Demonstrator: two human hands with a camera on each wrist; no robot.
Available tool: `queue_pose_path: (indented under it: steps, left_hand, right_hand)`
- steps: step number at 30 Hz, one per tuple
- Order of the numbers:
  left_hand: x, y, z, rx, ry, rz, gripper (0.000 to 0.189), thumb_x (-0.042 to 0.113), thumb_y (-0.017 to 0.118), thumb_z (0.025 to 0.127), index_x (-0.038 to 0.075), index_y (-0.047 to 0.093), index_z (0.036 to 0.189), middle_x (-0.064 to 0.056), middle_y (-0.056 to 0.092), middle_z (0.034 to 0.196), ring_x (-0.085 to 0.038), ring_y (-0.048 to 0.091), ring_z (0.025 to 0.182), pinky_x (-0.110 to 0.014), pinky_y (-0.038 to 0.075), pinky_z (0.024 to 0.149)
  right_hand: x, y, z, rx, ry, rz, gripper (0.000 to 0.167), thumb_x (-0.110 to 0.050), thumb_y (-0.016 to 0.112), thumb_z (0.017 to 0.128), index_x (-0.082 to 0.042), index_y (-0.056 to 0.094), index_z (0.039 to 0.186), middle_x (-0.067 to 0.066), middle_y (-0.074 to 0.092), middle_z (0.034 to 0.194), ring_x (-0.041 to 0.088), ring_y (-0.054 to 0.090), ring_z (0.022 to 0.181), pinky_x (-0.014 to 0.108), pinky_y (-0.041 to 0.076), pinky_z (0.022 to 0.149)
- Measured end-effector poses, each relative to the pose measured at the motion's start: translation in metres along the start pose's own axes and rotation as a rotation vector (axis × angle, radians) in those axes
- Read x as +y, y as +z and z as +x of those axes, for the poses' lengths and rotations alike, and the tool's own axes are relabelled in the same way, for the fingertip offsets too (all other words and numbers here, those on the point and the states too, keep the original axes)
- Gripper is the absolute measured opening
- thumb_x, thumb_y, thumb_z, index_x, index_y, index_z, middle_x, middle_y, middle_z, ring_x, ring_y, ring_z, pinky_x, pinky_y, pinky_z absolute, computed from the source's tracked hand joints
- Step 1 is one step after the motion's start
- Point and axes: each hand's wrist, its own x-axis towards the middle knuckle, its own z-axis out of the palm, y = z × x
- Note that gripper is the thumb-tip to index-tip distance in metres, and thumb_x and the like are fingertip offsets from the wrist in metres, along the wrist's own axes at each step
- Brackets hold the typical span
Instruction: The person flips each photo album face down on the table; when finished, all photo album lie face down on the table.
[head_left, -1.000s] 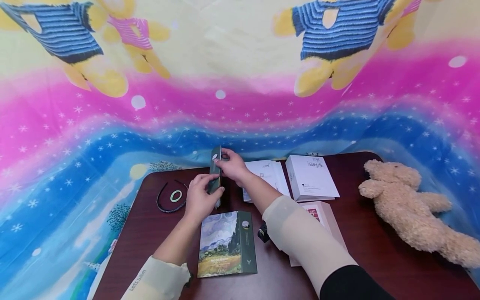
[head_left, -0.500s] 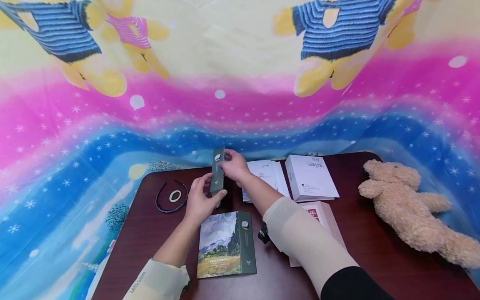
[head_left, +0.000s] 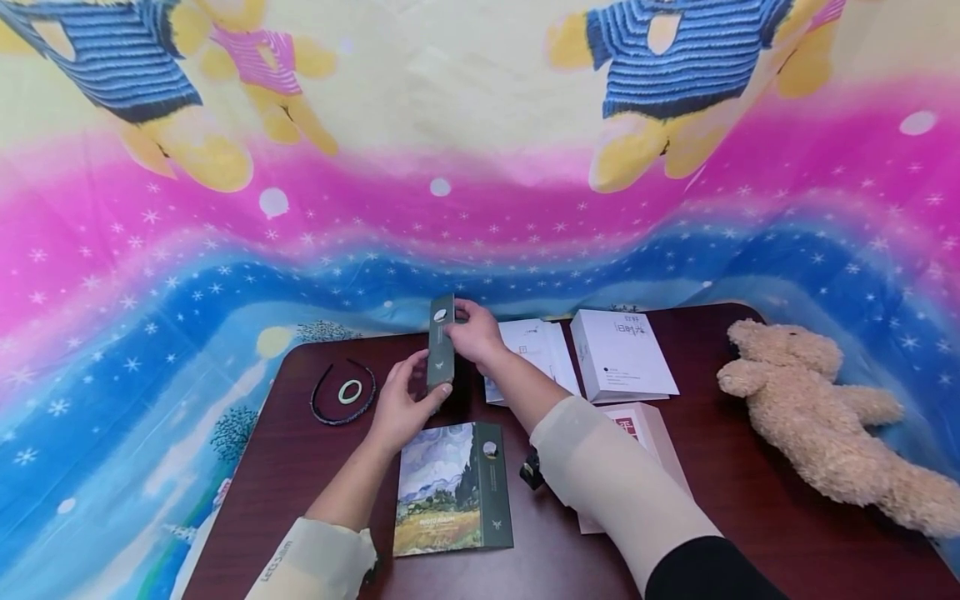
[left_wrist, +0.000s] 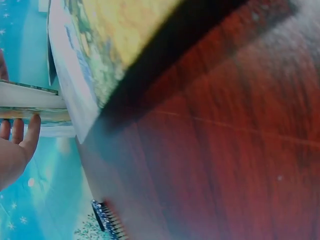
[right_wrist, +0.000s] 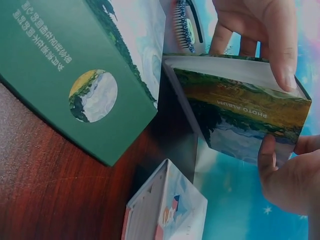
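Note:
A photo album stands on end near the table's back edge, its dark green spine toward the head camera. My left hand holds its lower left part, thumb at the bottom corner of the spine. Higher up on the other side, my right hand grips it between thumb and fingers. In the right wrist view the album's painted cover and white page edges show between both hands. Closer to me lies a matching landscape-painted photo album with a green spine strip.
A black headband surrounds a pale green ring at left. Right of the hands are two white books and a pinkish book. A teddy bear lies at the right edge. A printed cloth hangs behind.
The held album has turned so its green spine now faces the head camera, and it has shifted slightly right. Both hands keep their hold; the other things stay put.

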Motion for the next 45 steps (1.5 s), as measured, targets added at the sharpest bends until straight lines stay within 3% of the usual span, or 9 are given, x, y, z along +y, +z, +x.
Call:
queue_pose_path:
  steps: [11, 20, 36, 45]
  left_hand:
    - [-0.021, -0.002, 0.000, -0.071, -0.042, -0.001, 0.063, 0.034, 0.077, 0.096, 0.015, 0.052, 0.150, -0.018, 0.049, 0.142, -0.035, 0.055, 0.128, -0.053, 0.053, 0.100]
    - [-0.032, -0.005, 0.000, -0.087, -0.064, 0.045, 0.059, 0.036, 0.078, 0.095, 0.016, 0.057, 0.147, -0.009, 0.050, 0.142, -0.029, 0.054, 0.130, -0.050, 0.052, 0.102]
    - [-0.044, -0.009, -0.002, -0.101, -0.045, 0.159, 0.055, 0.038, 0.079, 0.093, 0.016, 0.063, 0.141, -0.008, 0.054, 0.144, -0.029, 0.057, 0.128, -0.050, 0.050, 0.105]
    - [-0.050, -0.011, -0.003, -0.105, -0.062, 0.209, 0.057, 0.043, 0.081, 0.090, 0.021, 0.065, 0.140, -0.005, 0.055, 0.145, -0.029, 0.057, 0.127, -0.052, 0.049, 0.104]
  right_hand:
    - [0.007, -0.004, 0.000, -0.016, 0.023, 0.013, 0.058, -0.010, 0.065, 0.101, -0.012, 0.048, 0.156, 0.011, 0.057, 0.146, 0.029, 0.058, 0.130, 0.039, 0.054, 0.099]
    - [0.017, -0.008, 0.000, -0.023, 0.031, 0.026, 0.057, -0.008, 0.063, 0.101, -0.011, 0.047, 0.156, 0.012, 0.057, 0.147, 0.030, 0.056, 0.132, 0.042, 0.053, 0.102]
    - [0.046, -0.011, 0.004, -0.043, 0.095, 0.092, 0.060, -0.004, 0.061, 0.102, -0.010, 0.042, 0.158, 0.015, 0.050, 0.155, 0.033, 0.049, 0.141, 0.045, 0.046, 0.110]
    - [0.056, -0.007, 0.003, -0.029, 0.130, 0.101, 0.060, -0.002, 0.060, 0.102, -0.010, 0.042, 0.159, 0.018, 0.057, 0.144, 0.034, 0.055, 0.131, 0.043, 0.049, 0.105]
